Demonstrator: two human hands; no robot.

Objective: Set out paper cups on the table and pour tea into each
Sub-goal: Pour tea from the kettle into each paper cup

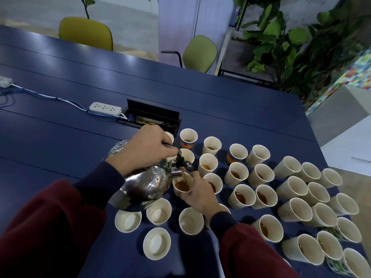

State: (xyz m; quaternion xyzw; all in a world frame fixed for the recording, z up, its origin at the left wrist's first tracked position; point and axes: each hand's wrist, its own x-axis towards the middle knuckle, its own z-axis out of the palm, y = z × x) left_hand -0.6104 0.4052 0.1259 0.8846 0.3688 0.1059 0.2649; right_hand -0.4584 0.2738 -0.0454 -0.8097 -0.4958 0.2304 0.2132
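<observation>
My left hand [143,150] grips the handle of a shiny steel kettle [144,187], which is tilted to the right. Brown tea streams from its spout into a paper cup [181,185]. My right hand [198,194] holds that cup by its right side on the dark blue table [60,141]. Several cups to the right hold tea, such as one cup with tea [241,196]. Near me stand empty cups, among them a white empty cup [156,243]. Further cups crowd the table's right end.
A white power strip [105,108] with a blue cable lies beyond the cups, beside an open black cable box [152,115] set in the table. Two green chairs [200,51] stand at the far edge. Potted plants [291,43] fill the right corner.
</observation>
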